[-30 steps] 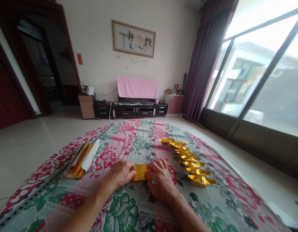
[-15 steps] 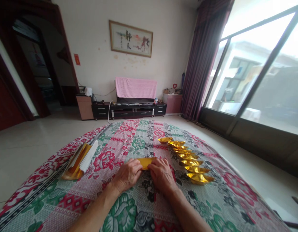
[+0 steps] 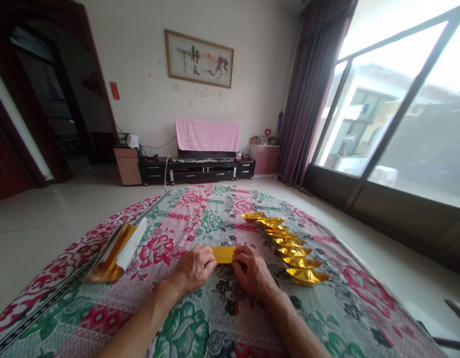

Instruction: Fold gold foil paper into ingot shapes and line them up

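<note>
A flat folded strip of gold foil paper (image 3: 224, 254) lies between my two hands over the flowered tablecloth. My left hand (image 3: 195, 267) grips its left end with curled fingers. At the other end, my right hand (image 3: 251, 271) pinches the strip between thumb and fingers. The ends of the strip are hidden by my fingers. To the right stands a row of several boat-shaped gold paper ingots (image 3: 307, 276), running away from me. A stack of curled gold and white paper sheets (image 3: 118, 251) rests on the left of the table.
The round table's cloth (image 3: 181, 328) is printed with red and green flowers. Beyond it, a low black TV cabinet (image 3: 192, 175) stands by the wall, with a pink cloth (image 3: 207, 134) above. A large window (image 3: 394, 99) is at the right.
My hands have moved slightly apart, and more of the gold strip shows between them. The whole view has shifted a little. The ingots and the paper stack stay in place on the table.
</note>
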